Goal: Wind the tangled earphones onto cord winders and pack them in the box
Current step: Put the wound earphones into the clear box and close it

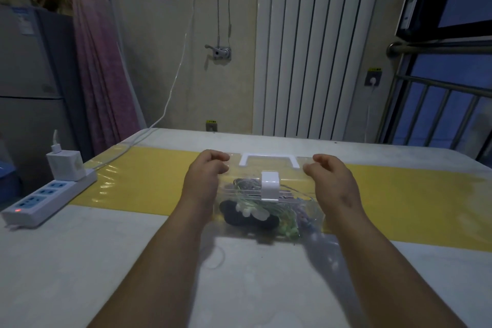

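A clear plastic box with a white handle and a white latch stands on the yellow mat in the middle of the table. Through its walls I see tangled earphones in white, green and purple, and a black object. My left hand grips the box's far left corner with curled fingers. My right hand grips the far right corner the same way. The lid looks closed with the latch down.
A white power strip with a charger plugged in lies at the table's left edge, its cable running to the wall. A thin loose wire lies on the white table near my left forearm. A radiator stands behind the table.
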{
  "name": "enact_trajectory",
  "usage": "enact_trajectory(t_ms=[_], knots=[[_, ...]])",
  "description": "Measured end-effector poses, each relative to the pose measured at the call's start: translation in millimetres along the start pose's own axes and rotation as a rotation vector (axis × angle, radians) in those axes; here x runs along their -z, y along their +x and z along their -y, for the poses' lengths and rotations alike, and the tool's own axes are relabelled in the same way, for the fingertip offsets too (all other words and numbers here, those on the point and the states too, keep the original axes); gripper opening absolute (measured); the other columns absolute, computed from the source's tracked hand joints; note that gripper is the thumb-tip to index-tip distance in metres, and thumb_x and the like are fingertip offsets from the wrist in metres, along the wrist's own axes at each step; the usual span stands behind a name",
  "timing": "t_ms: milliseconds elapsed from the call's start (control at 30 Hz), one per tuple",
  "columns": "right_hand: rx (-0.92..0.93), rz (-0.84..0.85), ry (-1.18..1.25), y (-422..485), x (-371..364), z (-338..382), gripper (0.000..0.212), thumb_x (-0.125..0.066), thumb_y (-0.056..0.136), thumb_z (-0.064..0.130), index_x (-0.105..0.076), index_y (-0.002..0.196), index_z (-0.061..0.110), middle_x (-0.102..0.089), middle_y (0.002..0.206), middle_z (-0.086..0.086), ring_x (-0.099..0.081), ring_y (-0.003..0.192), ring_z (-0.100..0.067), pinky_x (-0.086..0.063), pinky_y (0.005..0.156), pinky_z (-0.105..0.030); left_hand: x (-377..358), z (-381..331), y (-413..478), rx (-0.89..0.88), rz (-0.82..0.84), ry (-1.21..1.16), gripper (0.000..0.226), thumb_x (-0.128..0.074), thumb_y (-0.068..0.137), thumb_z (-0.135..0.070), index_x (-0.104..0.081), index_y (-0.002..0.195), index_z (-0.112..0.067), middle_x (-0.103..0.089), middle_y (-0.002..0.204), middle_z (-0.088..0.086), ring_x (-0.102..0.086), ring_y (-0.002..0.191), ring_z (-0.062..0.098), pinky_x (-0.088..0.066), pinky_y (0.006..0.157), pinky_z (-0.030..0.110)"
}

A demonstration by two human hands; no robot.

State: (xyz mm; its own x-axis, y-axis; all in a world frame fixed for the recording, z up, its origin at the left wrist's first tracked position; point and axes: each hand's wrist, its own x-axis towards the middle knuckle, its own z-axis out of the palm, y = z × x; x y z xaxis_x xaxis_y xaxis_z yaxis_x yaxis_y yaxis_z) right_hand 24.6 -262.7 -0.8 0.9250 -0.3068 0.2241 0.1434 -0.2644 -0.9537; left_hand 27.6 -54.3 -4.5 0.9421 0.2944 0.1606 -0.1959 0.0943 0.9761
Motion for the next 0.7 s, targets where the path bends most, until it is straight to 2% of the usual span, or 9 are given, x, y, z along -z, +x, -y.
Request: enact_trajectory(t_ms=[100,167,267,333,400,467,567,633,700], knots=[[0.034,0.019,-0.096,-2,1,1,0.042,-0.057,0.090,0.021,-0.057,0.132,0.018,-0.058,0.130,-0.002,-0.052,0.113,-0.018,-0.041,0.091,-0.031,-1,3,1,0.018,0.027,0.000,0.018,-0.054,0.060,-0.015,-0.068,0.069,-0.023,-0.063,0.086,0.007,-0.057,0.083,0.029,-0.045,0.073,0.041],[0.079,0.043,-0.175,-2,2,4,0.039,-0.054,0.091,0.020,-0.060,0.129,0.018,-0.059,0.131,-0.002,-0.053,0.120,-0.020,-0.042,0.099,-0.034,0,3,2,-0.015,0.017,0.053,0.021,-0.055,0.063,-0.013,-0.071,0.068,-0.025,-0.066,0.092,0.006,-0.057,0.088,0.028,-0.045,0.074,0.038],[0.172,0.036,-0.358,-5,2,8,0.031,-0.052,0.093,0.023,-0.067,0.120,0.022,-0.048,0.146,-0.002,-0.043,0.133,-0.022,-0.035,0.107,-0.035,-2,0,-3,-0.082,0.004,0.186,0.034,-0.051,0.079,0.000,-0.075,0.068,-0.023,-0.059,0.125,-0.001,-0.052,0.116,0.018,-0.043,0.098,0.038],[0.261,0.023,-0.572,-11,3,12,0.031,-0.051,0.093,0.038,-0.069,0.116,0.026,-0.041,0.150,0.004,-0.040,0.134,-0.023,-0.035,0.106,-0.036,-6,-4,-10,-0.174,-0.036,0.353,0.036,-0.046,0.081,-0.001,-0.073,0.070,-0.023,-0.056,0.133,-0.006,-0.049,0.122,0.014,-0.039,0.102,0.034],[0.348,0.099,-0.716,-16,4,16,0.046,-0.052,0.088,0.056,-0.066,0.119,0.026,-0.047,0.144,0.007,-0.041,0.130,-0.024,-0.036,0.103,-0.035,-7,-7,-15,-0.237,-0.005,0.526,0.025,-0.046,0.079,-0.015,-0.069,0.075,-0.024,-0.059,0.133,-0.008,-0.052,0.119,0.015,-0.042,0.095,0.032],[0.368,0.207,-0.786,-17,7,21,0.062,-0.053,0.083,0.065,-0.059,0.130,0.025,-0.049,0.143,0.008,-0.038,0.131,-0.023,-0.034,0.105,-0.035,-2,-10,-16,-0.251,0.087,0.675,0.017,-0.051,0.072,-0.036,-0.062,0.082,-0.027,-0.062,0.126,-0.011,-0.056,0.107,0.016,-0.048,0.087,0.035],[0.353,0.324,-0.909,-19,11,28,0.087,-0.055,0.074,0.076,-0.042,0.145,0.027,-0.034,0.154,0.006,-0.028,0.139,-0.022,-0.029,0.110,-0.036,7,-13,-15,-0.283,0.253,0.829,0.047,-0.068,0.061,-0.061,-0.054,0.096,-0.034,-0.054,0.118,-0.020,-0.054,0.101,0.011,-0.049,0.084,0.036],[0.359,0.354,-0.969,-22,11,31,0.097,-0.059,0.069,0.077,-0.035,0.149,0.027,-0.028,0.158,0.005,-0.026,0.141,-0.023,-0.029,0.111,-0.036,7,-14,-16,-0.310,0.273,0.929,0.065,-0.078,0.051,-0.066,-0.050,0.102,-0.036,-0.050,0.121,-0.021,-0.052,0.102,0.008,-0.049,0.083,0.034],[0.354,0.356,-0.982,-23,11,34,0.099,-0.065,0.067,0.074,-0.034,0.149,0.028,-0.026,0.158,0.006,-0.026,0.141,-0.023,-0.030,0.110,-0.035,6,-12,-15,-0.358,0.248,1.011,0.070,-0.081,0.049,-0.064,-0.048,0.104,-0.036,-0.050,0.124,-0.020,-0.052,0.104,0.008,-0.049,0.082,0.033]])
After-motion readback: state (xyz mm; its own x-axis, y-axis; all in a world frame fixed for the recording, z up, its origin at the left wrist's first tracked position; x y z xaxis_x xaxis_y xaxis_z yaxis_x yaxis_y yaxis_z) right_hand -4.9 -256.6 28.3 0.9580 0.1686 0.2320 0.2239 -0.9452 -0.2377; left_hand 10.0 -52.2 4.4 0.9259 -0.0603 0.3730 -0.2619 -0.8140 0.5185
